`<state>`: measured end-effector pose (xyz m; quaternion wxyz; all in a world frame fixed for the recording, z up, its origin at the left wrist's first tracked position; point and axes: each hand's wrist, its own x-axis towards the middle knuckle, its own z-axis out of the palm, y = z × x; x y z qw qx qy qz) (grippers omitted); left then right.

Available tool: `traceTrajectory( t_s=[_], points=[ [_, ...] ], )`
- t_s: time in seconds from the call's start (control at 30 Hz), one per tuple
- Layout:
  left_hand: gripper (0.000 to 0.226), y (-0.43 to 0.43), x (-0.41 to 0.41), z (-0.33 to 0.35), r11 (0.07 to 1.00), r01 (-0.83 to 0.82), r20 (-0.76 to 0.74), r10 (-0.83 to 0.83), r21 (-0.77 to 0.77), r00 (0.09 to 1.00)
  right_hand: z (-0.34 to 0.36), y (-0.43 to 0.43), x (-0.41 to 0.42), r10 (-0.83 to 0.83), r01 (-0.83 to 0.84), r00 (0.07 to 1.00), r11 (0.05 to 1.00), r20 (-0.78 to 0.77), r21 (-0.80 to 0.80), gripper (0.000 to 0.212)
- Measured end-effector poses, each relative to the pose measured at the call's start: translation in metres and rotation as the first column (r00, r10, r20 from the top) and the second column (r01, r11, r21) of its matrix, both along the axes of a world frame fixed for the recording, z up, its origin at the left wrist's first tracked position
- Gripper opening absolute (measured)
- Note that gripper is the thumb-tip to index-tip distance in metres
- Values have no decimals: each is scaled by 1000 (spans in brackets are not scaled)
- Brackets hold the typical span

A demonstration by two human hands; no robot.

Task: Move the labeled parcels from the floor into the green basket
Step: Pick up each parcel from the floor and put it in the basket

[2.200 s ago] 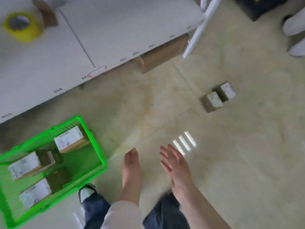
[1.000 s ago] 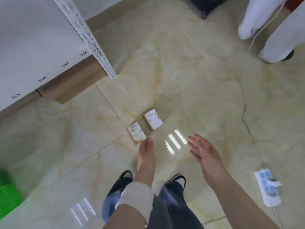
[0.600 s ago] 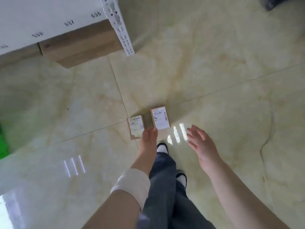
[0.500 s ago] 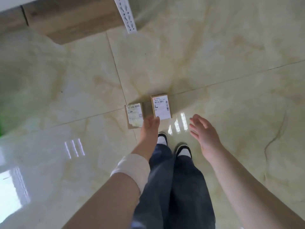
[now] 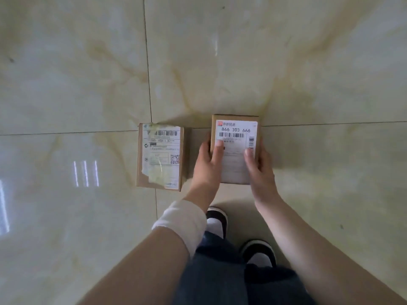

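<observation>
Left hand [image 5: 206, 166] and right hand [image 5: 262, 170] both grip the right parcel [image 5: 235, 129] by its sides, thumbs on its top face. Second parcel [image 5: 159, 157] lies flat on floor [image 5: 66, 84] just left, untouched.

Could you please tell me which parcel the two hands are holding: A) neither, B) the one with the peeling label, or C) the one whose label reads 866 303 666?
C: the left hand and right hand grip the sides of the parcel marked 866 303 666, thumbs on its label, while the peeling-label parcel lies apart beside it.
</observation>
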<state>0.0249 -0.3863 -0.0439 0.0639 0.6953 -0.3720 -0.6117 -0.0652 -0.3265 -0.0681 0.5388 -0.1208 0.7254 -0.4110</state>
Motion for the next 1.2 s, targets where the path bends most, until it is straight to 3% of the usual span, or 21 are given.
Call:
traceTrajectory(
  t_s=[0.1, 0.27, 0.4, 0.93, 1.1, 1.2],
  points=[
    [30, 4, 2, -10, 996, -85, -97, 84, -3, 992, -10, -3, 3, -77, 77, 997, 996, 3, -37, 70],
    [37, 5, 2, 2, 996, -92, -166, 89, -14, 982, 8, -10, -6, 15, -7, 998, 993, 69, -114, 82],
    [48, -2, -3, 55, 997, -63, -222, 54, -36, 974, 55, -9, -15, 43, -33, 993, 995, 110, -95, 61],
    [49, 14, 57, 539, 944, -288, -429, 196, -159, 882, 553, -13, 29, 135, -92, 972, 972, 193, -217, 57],
    [75, 37, 113, 626, 893, -396, -487, 253, -216, 836, 641, -15, 78, 204, -152, 962, 953, 184, -262, 69],
    [74, 48, 162, 653, 844, -483, -482, 332, -232, 811, 668, -16, 129, 278, -218, 942, 933, 187, -286, 55]
  ],
)
